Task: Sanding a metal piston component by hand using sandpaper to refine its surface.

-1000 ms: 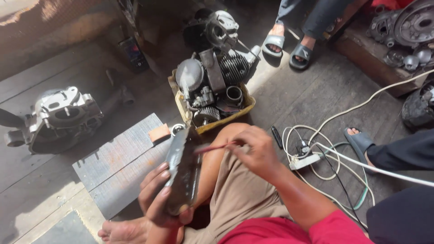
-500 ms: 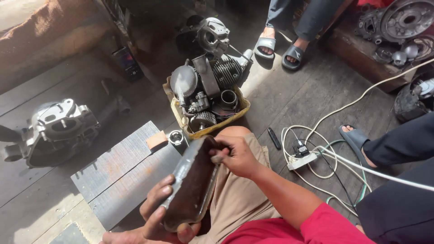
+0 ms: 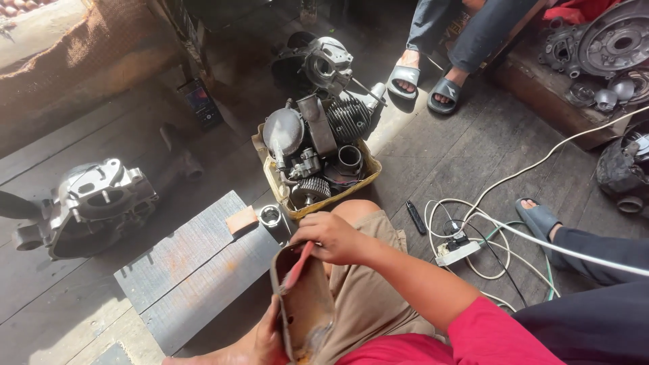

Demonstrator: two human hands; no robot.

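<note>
My left hand (image 3: pixel 265 343) grips the lower edge of a grimy metal engine cover (image 3: pixel 305 304) held upright over my lap, its hollow side facing right. My right hand (image 3: pixel 332 238) is at the cover's top edge and holds a thin red-handled tool (image 3: pixel 296 268) that points down into the cover. My bare knee sits just behind the right hand.
A yellow tray (image 3: pixel 373 169) full of engine parts stands right ahead, a small metal ring (image 3: pixel 270 215) and a tan block (image 3: pixel 241 220) beside it on a grey metal sheet (image 3: pixel 189 270). An engine crankcase (image 3: pixel 94 203) lies left. A white power strip (image 3: pixel 457 251) with cables lies right, near other people's sandalled feet (image 3: pixel 424 80).
The cover has turned from lying flat along my lap to standing more upright. My right hand has come down onto its top edge, and the red tool now points down into it.
</note>
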